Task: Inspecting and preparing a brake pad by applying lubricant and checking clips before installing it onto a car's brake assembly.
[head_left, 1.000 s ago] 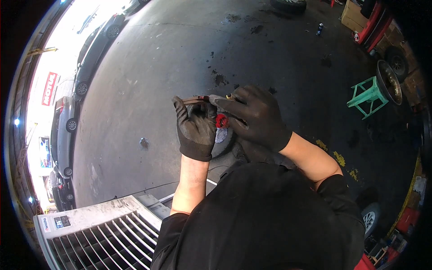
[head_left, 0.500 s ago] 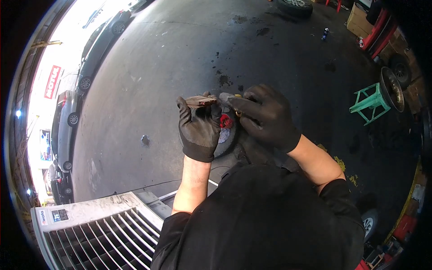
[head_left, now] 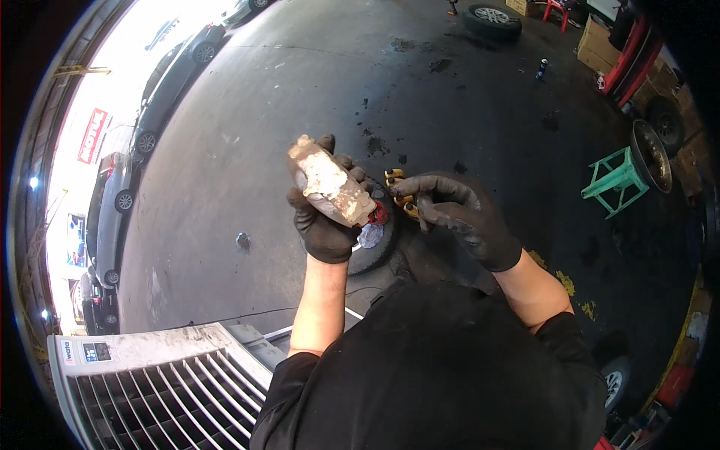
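Note:
My left hand (head_left: 330, 232), in a dark work glove, holds up a brake pad (head_left: 326, 178) with its worn, brightly lit flat face turned toward me. The fingers curl around the far edge and the thumb lies on the near side. To the right, my gloved right hand (head_left: 469, 221) has bent fingers standing apart, with nothing visible between them. Yellow-and-black pieces (head_left: 394, 177) show beside its fingertips; I cannot tell what they are. Below the hands, a wheel (head_left: 375, 251) lies partly hidden, with a red item (head_left: 380, 214) and a pale crumpled cloth (head_left: 370, 234) on it.
A white slatted machine housing (head_left: 142, 345) stands at my lower left. On the right are a green stool (head_left: 621, 178) and a round metal pan (head_left: 651, 154). Another wheel (head_left: 493, 21) and a spray can (head_left: 541, 69) are on the far floor. Parked cars (head_left: 161, 86) line the left.
My left hand has turned the brake pad from edge-on to face-up. My right hand has drawn back to the right and lower, away from the pad.

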`<state>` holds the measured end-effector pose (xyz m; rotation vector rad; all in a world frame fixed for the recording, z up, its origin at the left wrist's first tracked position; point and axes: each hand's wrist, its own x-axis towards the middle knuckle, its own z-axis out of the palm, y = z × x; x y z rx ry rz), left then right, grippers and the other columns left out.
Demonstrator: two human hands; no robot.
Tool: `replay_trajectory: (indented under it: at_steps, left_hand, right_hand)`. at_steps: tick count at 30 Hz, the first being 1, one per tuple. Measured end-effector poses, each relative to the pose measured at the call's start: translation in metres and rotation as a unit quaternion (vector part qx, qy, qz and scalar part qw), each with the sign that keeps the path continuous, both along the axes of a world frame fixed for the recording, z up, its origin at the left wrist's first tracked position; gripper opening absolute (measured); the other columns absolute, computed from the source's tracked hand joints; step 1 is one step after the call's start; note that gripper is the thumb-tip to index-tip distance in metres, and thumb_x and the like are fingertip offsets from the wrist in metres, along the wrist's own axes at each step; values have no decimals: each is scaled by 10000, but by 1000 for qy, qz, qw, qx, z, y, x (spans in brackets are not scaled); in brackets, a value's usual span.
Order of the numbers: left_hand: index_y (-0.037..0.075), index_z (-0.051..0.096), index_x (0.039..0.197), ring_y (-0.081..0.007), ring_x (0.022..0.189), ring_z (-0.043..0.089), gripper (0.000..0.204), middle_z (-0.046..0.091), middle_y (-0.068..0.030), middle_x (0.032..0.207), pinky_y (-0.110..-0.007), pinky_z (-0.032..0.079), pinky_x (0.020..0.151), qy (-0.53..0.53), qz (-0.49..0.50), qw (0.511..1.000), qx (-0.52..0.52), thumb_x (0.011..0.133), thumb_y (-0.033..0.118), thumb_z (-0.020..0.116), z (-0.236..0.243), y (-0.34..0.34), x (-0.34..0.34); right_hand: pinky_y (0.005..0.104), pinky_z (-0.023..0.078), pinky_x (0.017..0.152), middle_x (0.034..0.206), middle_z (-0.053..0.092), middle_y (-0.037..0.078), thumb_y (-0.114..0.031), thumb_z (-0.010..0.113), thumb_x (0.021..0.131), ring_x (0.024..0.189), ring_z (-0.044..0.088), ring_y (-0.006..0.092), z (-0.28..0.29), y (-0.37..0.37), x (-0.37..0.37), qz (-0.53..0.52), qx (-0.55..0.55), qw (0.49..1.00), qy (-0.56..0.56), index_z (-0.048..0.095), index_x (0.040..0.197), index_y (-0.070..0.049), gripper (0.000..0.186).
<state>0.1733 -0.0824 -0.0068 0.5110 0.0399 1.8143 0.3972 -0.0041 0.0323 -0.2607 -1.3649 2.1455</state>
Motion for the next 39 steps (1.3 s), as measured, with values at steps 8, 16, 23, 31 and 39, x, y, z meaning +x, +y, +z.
replay_trajectory:
  at_steps: [8, 16, 23, 31, 39]
  left_hand:
    - [72, 313, 1564, -334, 1167, 602, 1034, 580, -148, 1292, -494, 555, 993, 132, 2, 990, 49, 789, 433, 894, 2, 13, 16]
    - [17, 341, 1521, -323, 1296, 581, 881, 576, -137, 1349, -484, 514, 1094, 263, 148, 951, -69, 827, 144, 868, 18, 37, 45]
    - [8, 409, 1435, -237, 1128, 609, 630, 580, -117, 1233, -389, 480, 1054, 460, 315, 827, -73, 895, 25, 732, -5, 98, 38]
    - [-8, 413, 1413, -187, 1095, 600, 523, 558, -96, 1197, -353, 504, 985, 395, 278, 866, -128, 952, 14, 661, 12, 153, 17]
    - [-8, 446, 1346, -200, 1127, 569, 452, 554, -106, 1205, -341, 479, 982, 442, 340, 826, -83, 966, 65, 681, 23, 226, -3]
  right_hand:
    - [248, 428, 763, 971, 624, -26, -136, 640, 954, 808, 510, 47, -2, 2, 34, 9, 70, 997, -32, 681, 1274, 9, 353]
    - [332, 500, 847, 1062, 694, 103, -87, 701, 902, 897, 654, 186, 4, 24, 46, -273, 362, 883, -124, 673, 1271, -39, 374]
    - [468, 480, 916, 1159, 676, 119, -121, 771, 837, 1013, 615, 338, -7, 76, 2, -417, 636, 641, -102, 615, 1387, -86, 573]
    - [444, 473, 868, 1126, 695, 97, -132, 723, 884, 959, 624, 311, 5, 128, -54, -409, 661, 612, -147, 540, 1489, -110, 633]
    - [438, 505, 692, 871, 692, 118, -85, 700, 865, 736, 643, 313, 16, 187, -99, -440, 654, 600, -138, 521, 1495, -91, 654]
